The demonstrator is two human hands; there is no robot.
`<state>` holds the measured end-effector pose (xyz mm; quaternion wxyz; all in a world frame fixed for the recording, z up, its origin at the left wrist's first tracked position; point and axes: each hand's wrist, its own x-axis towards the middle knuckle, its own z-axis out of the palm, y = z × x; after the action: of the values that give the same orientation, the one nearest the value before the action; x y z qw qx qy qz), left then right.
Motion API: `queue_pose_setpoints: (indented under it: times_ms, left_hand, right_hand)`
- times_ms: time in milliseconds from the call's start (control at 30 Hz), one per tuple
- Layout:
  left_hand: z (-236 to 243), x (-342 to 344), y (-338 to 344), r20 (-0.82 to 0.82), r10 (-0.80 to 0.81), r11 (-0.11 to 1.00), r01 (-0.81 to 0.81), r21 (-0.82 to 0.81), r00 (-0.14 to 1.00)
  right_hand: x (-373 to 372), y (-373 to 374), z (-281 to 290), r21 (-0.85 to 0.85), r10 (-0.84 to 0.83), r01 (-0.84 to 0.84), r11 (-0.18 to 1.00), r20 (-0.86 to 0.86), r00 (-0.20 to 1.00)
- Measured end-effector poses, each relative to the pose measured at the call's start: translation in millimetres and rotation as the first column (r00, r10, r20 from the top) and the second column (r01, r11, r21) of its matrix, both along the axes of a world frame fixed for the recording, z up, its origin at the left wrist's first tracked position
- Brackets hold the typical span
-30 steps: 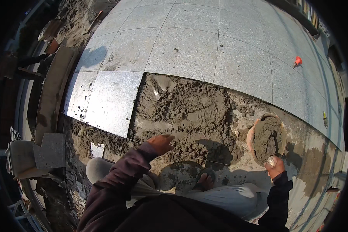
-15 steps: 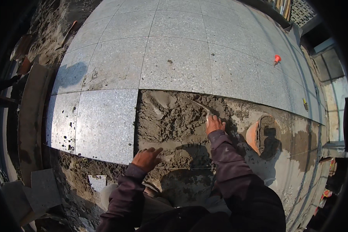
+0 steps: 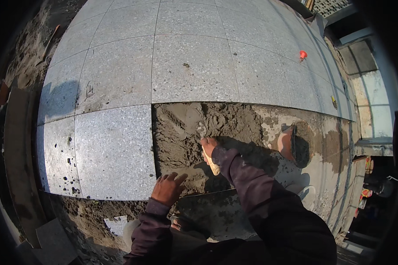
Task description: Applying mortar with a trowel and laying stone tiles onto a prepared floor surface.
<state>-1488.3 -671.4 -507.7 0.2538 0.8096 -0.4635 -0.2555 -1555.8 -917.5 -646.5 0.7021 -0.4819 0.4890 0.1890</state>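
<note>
The right hand is closed around the pale handle of a trowel, whose blade lies on the wet mortar just beyond the fingers. The left hand, fingers loosely spread and seemingly holding nothing, is over the mortar's near edge, beside the corner of a tile. A string crosses in front of the mortar. Rightward sits a tilted orange bucket; farther off, on the tiled floor, a red cone-shaped thing.
</note>
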Motion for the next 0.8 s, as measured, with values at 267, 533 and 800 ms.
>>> queue_pose_setpoints:
  times_ms: [267,533,800]
  left_hand:
    - [-21.3,3.4,-9.7,-0.118,-0.073,0.997,0.077,0.030,0.990]
    - [-16.9,0.4,5.6,-0.149,-0.088,0.996,0.091,0.011,0.985]
    - [4.1,-3.8,37.2,-0.050,0.062,0.998,-0.062,-0.002,0.997]
  right_hand:
    - [4.3,-78.2,100.3,-0.401,0.546,-0.915,0.050,-0.756,0.361]
    - [-63.2,-147.7,47.5,-0.535,0.235,-0.622,0.572,-0.620,0.749]
    - [4.3,-8.8,13.7,-0.013,-0.137,0.137,0.991,-0.043,0.990]
